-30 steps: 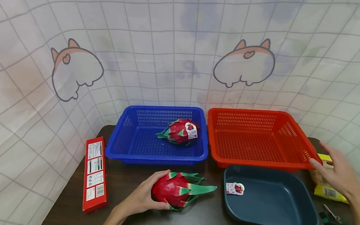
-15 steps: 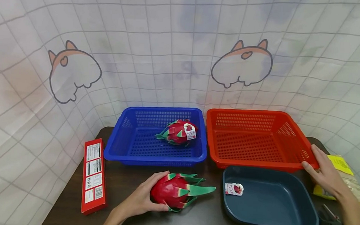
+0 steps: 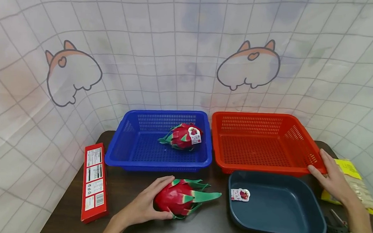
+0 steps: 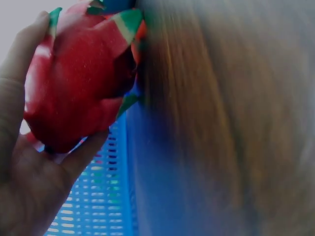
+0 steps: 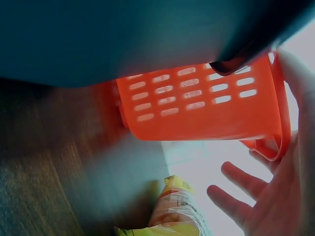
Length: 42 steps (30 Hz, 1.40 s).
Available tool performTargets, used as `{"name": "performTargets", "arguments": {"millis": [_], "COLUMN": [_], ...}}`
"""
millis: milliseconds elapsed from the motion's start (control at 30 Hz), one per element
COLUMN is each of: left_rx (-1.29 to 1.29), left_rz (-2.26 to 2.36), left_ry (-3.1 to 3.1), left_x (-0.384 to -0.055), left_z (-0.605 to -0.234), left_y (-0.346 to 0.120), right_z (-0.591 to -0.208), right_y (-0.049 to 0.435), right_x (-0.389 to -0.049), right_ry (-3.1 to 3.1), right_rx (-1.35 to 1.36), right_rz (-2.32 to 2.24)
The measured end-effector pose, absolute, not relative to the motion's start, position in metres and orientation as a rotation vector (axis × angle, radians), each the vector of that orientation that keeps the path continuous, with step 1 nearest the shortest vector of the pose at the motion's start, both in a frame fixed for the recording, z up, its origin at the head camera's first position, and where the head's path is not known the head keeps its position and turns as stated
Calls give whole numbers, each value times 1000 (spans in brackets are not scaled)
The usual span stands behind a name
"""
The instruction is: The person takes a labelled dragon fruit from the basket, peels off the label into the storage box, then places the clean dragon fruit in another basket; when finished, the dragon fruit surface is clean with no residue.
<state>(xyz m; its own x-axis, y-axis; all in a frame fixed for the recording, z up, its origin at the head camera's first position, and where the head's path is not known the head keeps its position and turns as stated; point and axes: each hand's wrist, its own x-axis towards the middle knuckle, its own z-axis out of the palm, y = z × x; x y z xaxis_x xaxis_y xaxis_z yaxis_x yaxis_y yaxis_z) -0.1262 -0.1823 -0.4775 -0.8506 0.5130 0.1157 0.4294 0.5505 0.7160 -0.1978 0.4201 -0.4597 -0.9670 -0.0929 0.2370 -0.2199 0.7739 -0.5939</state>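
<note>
My left hand grips a red dragon fruit with green-tipped scales, low over the dark table in front of the blue basket. In the left wrist view, thumb and fingers lie round that dragon fruit. A second dragon fruit with a white label lies inside the blue basket. My right hand holds the near right corner of the red basket. The right wrist view shows that basket's rim between thumb and fingers, with two fingers stretched away from it.
A dark blue tub with a fruit sticker inside stands before the red basket. At left lies a long red box. A yellow-and-clear bag lies beyond my right wrist. Behind the table hangs a checked cloth.
My right hand has come leftward from beside the red basket and taken hold of its corner. The left hand keeps its grip on the dragon fruit. The whole head view has shifted slightly.
</note>
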Motion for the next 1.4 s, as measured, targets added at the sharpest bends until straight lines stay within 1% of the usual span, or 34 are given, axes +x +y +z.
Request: {"name": "performTargets", "arguments": {"millis": [300,467,900,1233,1400], "left_rx": [884,952,980,1095,1074], "left_rz": [990,897,576,501,552], "left_ry": [2800,2851,2932,3038,3052], "left_x": [-122,-125,-123,-127,-129], "left_z": [-466,-457,-450,-448,-443], "left_y": [-170,-163,-159,-159,-167], "right_z": [-463,-465,-469,-465,-465], "right_y": [421,418,416,417,418], "right_x": [-198,-200,-201,-201,-201], "right_ry": [-2738,-2718,-2714,-2704,-2704], "right_rx": [253,263,250,243,240], "right_rz": [977,978,978,980,990]}}
